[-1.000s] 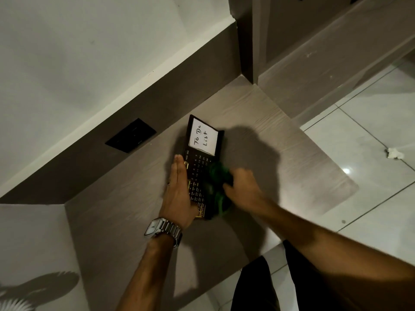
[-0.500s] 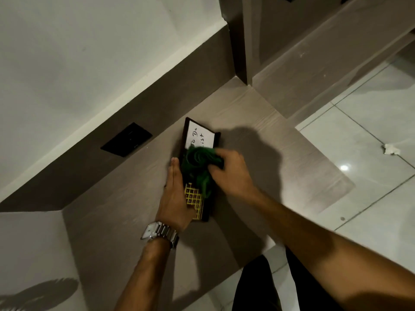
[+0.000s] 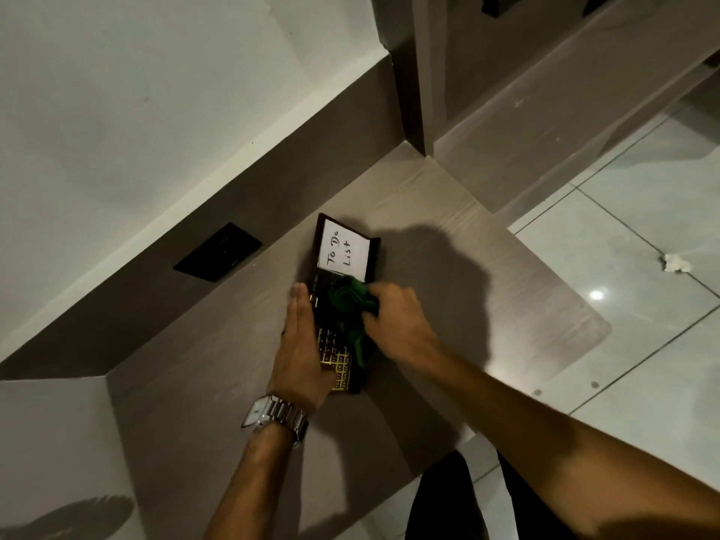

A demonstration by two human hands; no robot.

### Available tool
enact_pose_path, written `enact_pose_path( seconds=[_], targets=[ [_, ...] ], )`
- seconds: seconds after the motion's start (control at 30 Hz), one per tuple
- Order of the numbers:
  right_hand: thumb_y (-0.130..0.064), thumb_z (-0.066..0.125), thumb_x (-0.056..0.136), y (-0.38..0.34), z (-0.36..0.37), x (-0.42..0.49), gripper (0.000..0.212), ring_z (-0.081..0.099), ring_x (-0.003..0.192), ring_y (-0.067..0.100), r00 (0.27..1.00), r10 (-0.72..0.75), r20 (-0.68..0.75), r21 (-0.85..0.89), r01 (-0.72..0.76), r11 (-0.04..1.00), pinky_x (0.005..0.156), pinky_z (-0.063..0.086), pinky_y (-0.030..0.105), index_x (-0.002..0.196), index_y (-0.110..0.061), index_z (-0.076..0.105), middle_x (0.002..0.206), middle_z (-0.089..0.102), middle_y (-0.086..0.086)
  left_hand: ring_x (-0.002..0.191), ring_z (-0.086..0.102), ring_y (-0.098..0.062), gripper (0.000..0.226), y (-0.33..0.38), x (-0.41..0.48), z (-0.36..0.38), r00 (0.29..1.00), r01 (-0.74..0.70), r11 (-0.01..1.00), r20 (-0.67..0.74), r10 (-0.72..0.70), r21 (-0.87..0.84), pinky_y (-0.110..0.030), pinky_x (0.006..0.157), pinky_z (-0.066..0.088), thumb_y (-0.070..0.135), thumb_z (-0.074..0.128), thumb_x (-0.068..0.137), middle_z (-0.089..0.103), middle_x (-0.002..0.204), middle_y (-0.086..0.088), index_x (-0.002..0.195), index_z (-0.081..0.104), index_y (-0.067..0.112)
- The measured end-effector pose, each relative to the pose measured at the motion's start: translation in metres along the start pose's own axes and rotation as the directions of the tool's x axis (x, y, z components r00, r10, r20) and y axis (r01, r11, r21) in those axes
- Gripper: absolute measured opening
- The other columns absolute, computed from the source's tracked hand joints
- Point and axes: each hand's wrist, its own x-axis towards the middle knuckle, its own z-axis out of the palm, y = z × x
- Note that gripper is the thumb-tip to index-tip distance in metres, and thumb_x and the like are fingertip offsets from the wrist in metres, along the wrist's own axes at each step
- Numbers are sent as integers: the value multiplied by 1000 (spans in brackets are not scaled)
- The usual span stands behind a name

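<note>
Right hand [image 3: 393, 325]: fingers curled round green cloth [image 3: 352, 302], on black keypad device [image 3: 339, 366], frame centre. Left hand [image 3: 302, 352]: flat, fingers straight, resting along device's left edge. Wooden desk [image 3: 487, 305]; tiled floor [image 3: 643, 325], right

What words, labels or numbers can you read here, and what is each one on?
"To Do List": handwritten on the white card in the upper panel of the black folding case.
Gold grid on its lower panel: small figures, too small to read.
Wristwatch face: nothing legible.
</note>
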Motion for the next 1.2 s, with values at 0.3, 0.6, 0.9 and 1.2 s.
enact_pose_path(
  seconds=[0.3, 0.6, 0.9, 1.2],
  targets=[
    [-7, 60, 83, 4, 0, -3, 25, 61, 66, 3, 999, 45, 24, 22, -46, 999, 57, 49, 11, 106, -14, 70, 84, 66, 1, 149, 8, -27, 123, 1, -2, 4, 1000, 5, 1000, 7, -6, 21, -52, 115, 31, 0, 75, 66, -9, 162, -1, 148, -14, 21],
    [-9, 58, 82, 26, -21, 21, 21, 68, 79, 20, 995, 89, -48, 42, -87, 995, 58, 49, 15, 98, -8, 71, 80, 70, 6, 149, 7, -27, 127, -1, -2, 4, 999, 44, 998, 17, -45, 36, -54, 117, 26, 8, 78, 65, -6, 163, -3, 146, -17, 28],
    [-15, 60, 85, 59, -118, 76, 35, 69, 82, 4, 920, 303, -248, 519, -138, 843, 69, 58, 22, 120, -19, 63, 95, 71, -6, 148, 7, -23, 96, 60, 65, 14, 942, -106, 980, -299, 153, 166, -44, 116, 15, 61, 56, 79, 11, 161, -8, 149, 2, 24],
    [-2, 55, 88, 112, -217, 150, 44, 62, 105, 9, 926, -1, -376, 165, 68, 984, 79, 51, 12, 127, -22, 60, 118, 68, -2, 149, -5, -23, 104, 129, 190, 106, 972, -155, 971, -149, 183, 181, -43, 122, 5, 81, 28, 78, 1, 162, -11, 150, -2, 13]
  ],
)
